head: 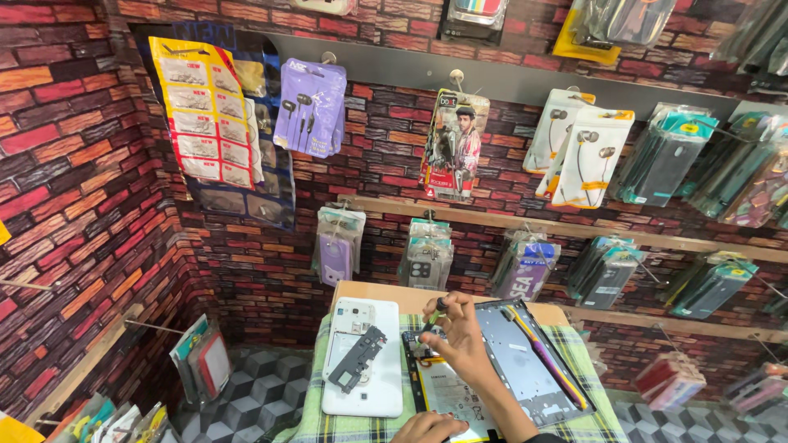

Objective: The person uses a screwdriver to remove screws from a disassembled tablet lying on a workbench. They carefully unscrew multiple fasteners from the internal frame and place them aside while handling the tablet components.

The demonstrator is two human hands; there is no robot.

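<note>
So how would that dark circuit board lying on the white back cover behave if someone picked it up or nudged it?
The circuit board looks thin and flat, so probably light and fairly stiff. It lies loose on the smooth white back cover, so a nudge would likely slide it. Its thinness suggests it is fragile if bent.

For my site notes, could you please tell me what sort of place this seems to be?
Most likely a small phone repair and accessory shop. Packaged earphones and phone cases hang from hooks on a brick-patterned wall, and the right hand holds a green-handled screwdriver over an opened tablet on a checked cloth.
</note>
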